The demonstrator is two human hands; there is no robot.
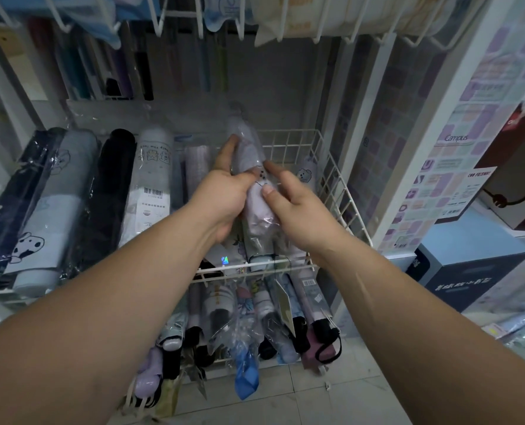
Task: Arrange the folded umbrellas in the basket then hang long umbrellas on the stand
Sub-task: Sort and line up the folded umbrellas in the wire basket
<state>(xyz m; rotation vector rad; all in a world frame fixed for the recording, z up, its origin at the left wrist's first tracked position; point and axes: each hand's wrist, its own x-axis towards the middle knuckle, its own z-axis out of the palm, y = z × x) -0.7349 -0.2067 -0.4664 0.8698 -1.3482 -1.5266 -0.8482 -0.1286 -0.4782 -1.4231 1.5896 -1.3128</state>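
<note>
1. The left hand wraps the umbrella from the left, fingers curled under it and the forefinger stretched up along its side.
2. The right hand takes the same umbrella from the right. Its thumb presses on the front and its forefinger touches higher up, so this grip holds it too, though the other fingers are hidden behind.
3. The umbrella is folded, pale lilac and sealed in a clear wrapper. It slants over the open right part of the basket, top end toward the back and lower end near the front rim.
4. It may rest on the basket floor; the hands hide that.
5. The basket is white wire. In its left part folded umbrellas lie side by side, among them a white umbrella and a black umbrella just left of it.
6. Below the front rim a heap of more wrapped umbrellas leans outward over the tiled floor.
7. A white wire rack hangs above.
8. To the right are a pastel poster and a dark blue box.
</note>
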